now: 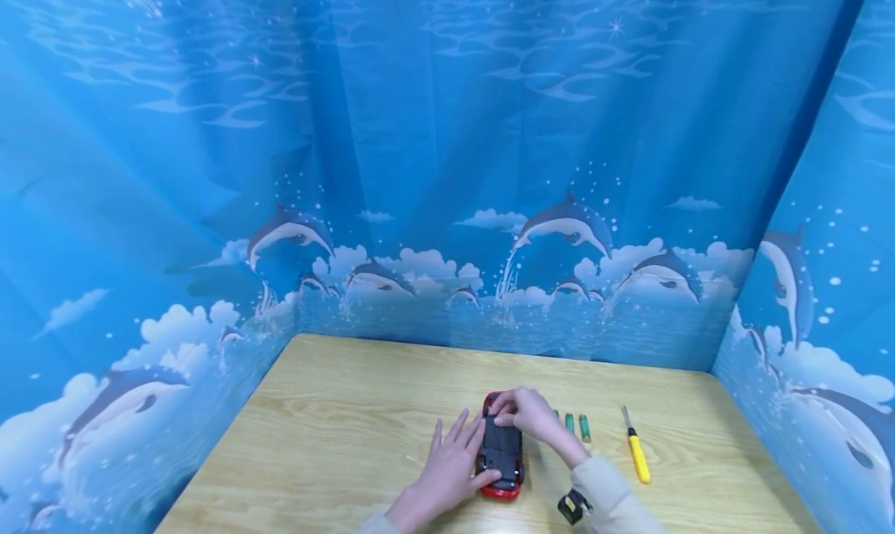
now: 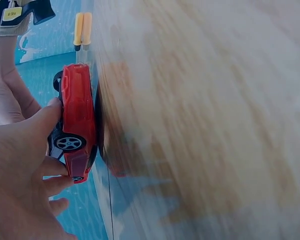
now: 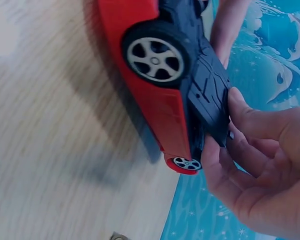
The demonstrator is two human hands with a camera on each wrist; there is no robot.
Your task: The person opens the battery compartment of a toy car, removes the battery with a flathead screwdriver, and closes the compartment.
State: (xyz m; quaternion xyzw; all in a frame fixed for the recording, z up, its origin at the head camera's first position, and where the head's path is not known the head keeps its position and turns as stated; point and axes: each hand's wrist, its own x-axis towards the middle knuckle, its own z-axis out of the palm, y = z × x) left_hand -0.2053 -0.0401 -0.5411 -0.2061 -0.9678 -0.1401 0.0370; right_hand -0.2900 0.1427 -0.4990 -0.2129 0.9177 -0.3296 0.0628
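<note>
A red toy car (image 1: pixel 505 493) lies upside down on the table, its black underside upward. My right hand (image 1: pixel 534 414) pinches the edge of a black battery cover (image 3: pixel 210 95) on that underside between thumb and fingers. In the right wrist view, the cover tilts up at this end, with a fingertip beneath it. With fingers spread and fairly straight, my left hand (image 1: pixel 450 468) steadies the car from the left. Its thumb touches the near part of the underside; the other fingers lie along the car's left side. Whatever lies under the cover is hidden.
Green batteries (image 1: pixel 584 427) lie right of the car, one partly hidden behind my right hand. Farther right is a screwdriver (image 1: pixel 638 456) with a yellow handle. A dolphin-print curtain (image 1: pixel 447 169) surrounds the wooden table (image 1: pixel 336 410) at the back and sides.
</note>
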